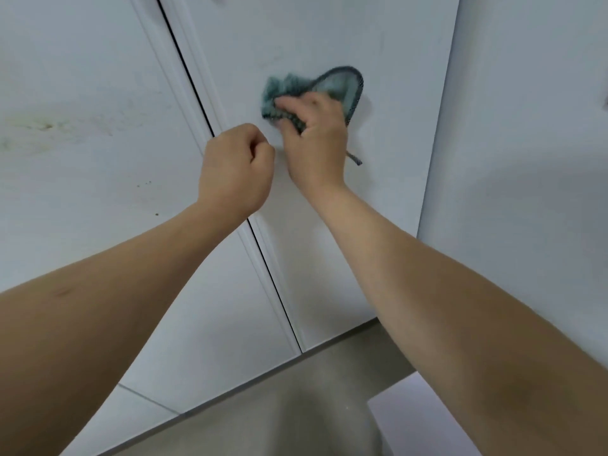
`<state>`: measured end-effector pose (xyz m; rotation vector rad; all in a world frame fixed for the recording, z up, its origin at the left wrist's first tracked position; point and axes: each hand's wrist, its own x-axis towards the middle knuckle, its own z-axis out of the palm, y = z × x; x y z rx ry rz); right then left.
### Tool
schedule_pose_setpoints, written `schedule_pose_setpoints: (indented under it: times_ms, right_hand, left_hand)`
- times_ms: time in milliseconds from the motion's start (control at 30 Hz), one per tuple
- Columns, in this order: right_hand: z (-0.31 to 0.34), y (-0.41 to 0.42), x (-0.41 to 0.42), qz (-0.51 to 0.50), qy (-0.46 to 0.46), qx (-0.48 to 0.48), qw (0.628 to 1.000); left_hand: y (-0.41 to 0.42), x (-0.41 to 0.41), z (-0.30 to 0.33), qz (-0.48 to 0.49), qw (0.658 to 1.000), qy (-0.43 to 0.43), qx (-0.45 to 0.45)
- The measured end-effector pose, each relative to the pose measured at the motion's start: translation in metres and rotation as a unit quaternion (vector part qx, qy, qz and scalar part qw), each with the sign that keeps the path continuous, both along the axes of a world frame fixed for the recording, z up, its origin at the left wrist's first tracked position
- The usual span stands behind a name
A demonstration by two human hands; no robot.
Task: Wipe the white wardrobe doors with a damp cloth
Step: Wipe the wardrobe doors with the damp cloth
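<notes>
Two white wardrobe doors fill the view, split by a dark vertical gap. The right door (pixel 329 37) has my right hand (pixel 316 143) pressed flat against it, shut on a crumpled teal cloth (pixel 332 85) with a dark stitched edge; a thin loop of the cloth hangs below my wrist. The left door (pixel 82 176) carries yellowish smudges and small dark specks. My left hand (pixel 235 169) hovers over the gap between the doors, curled into a loose fist with nothing in it, just left of the right hand.
A white side panel or wall (pixel 526 159) runs along the right. Grey floor (pixel 279 416) lies below the doors. A pale box-like corner (pixel 404 422) sits at the bottom right on the floor.
</notes>
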<state>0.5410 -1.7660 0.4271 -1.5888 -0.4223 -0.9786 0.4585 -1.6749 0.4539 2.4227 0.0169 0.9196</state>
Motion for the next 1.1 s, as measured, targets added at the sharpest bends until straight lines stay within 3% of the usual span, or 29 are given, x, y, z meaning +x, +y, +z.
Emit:
schedule_pose_setpoints:
  times_ms: [100, 200, 333, 433, 567, 633, 767, 933, 1100]
  right_hand:
    - [-0.057, 0.011, 0.001, -0.021, -0.045, -0.070, 0.996]
    - [-0.116, 0.017, -0.008, -0.002, -0.056, -0.126, 0.990]
    - [-0.181, 0.018, -0.024, 0.000, -0.025, -0.261, 0.965]
    - [-0.198, 0.008, -0.027, -0.006, 0.053, -0.295, 0.954]
    - [-0.176, -0.012, -0.015, -0.061, 0.214, -0.083, 0.971]
    - [-0.155, -0.026, -0.003, -0.131, 0.238, 0.000, 0.962]
    - [-0.133, -0.026, 0.012, -0.167, 0.301, 0.067, 0.936]
    - [-0.149, 0.034, -0.026, -0.114, 0.324, 0.185, 0.921]
    - [-0.172, 0.068, -0.062, -0.025, 0.368, 0.141, 0.919]
  left_hand:
    - [0.010, -0.005, -0.001, -0.001, 1.000, -0.006, 0.013]
    - [0.008, -0.005, -0.012, -0.016, 0.996, 0.031, 0.083]
    - [0.000, 0.007, -0.034, -0.041, 0.981, 0.140, 0.127]
    - [-0.004, 0.019, -0.041, -0.065, 0.956, 0.240, 0.155]
    - [-0.002, 0.030, -0.034, -0.093, 0.940, 0.289, 0.153]
    - [0.002, 0.034, -0.030, -0.109, 0.935, 0.302, 0.148]
    - [0.008, 0.034, -0.027, -0.139, 0.919, 0.321, 0.181]
    - [0.008, 0.039, -0.024, -0.154, 0.906, 0.325, 0.223]
    - [0.003, 0.039, -0.023, -0.166, 0.876, 0.334, 0.306]
